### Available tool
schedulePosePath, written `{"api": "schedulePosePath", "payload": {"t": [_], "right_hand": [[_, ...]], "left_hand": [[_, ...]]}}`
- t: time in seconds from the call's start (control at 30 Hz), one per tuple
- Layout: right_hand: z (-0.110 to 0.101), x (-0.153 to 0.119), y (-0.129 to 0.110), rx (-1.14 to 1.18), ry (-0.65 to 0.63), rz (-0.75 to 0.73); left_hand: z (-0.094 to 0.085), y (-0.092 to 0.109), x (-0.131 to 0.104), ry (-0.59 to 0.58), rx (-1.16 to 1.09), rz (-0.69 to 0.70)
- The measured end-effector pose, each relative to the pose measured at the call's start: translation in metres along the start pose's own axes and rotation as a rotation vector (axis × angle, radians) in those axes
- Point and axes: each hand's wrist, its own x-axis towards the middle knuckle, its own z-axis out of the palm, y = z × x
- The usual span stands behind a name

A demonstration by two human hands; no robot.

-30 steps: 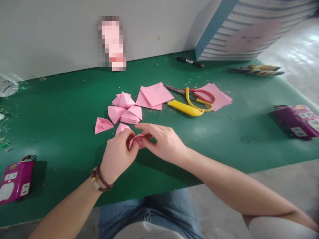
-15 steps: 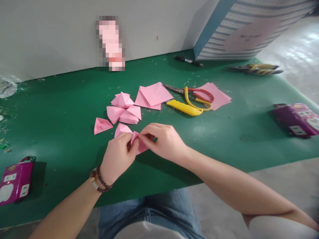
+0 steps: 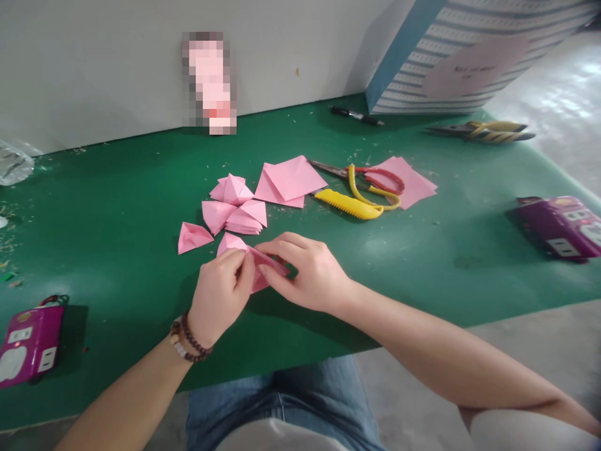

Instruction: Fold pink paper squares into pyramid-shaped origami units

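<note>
Pink folded paper (image 3: pixel 270 262) slants, its long edge descending rightward.

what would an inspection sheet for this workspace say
Surface: green tabletop, littered with small scraps
Work things: held pink paper, folded pieces and flat sheets beyond it
Clutter: scissors, yellow tool, pen, pliers, left purple box, right purple box
Hands: left hand pinches that paper, right hand touches it
Cables: short lead at the left purple box
Surroundings: grey upright panel behind, striped box or bag at the far right
</note>
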Motion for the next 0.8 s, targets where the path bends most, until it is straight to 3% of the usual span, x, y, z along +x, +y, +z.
{"api": "schedulePosePath", "payload": {"t": [0.23, 0.3, 0.47, 0.8], "right_hand": [[-0.004, 0.002, 0.001, 0.058, 0.093, 0.077], [-0.005, 0.003, 0.003, 0.046, 0.109, 0.052], [-0.006, 0.002, 0.009, -0.02, 0.121, -0.101], [-0.005, 0.005, 0.007, -0.044, 0.118, -0.195]], "left_hand": [[-0.001, 0.0, -0.001, 0.087, -0.023, 0.026], [0.001, 0.0, -0.002, 0.094, -0.049, 0.048], [0.001, -0.004, -0.001, 0.242, -0.019, 0.197], [-0.003, -0.002, -0.003, 0.239, 0.007, 0.275]]}}
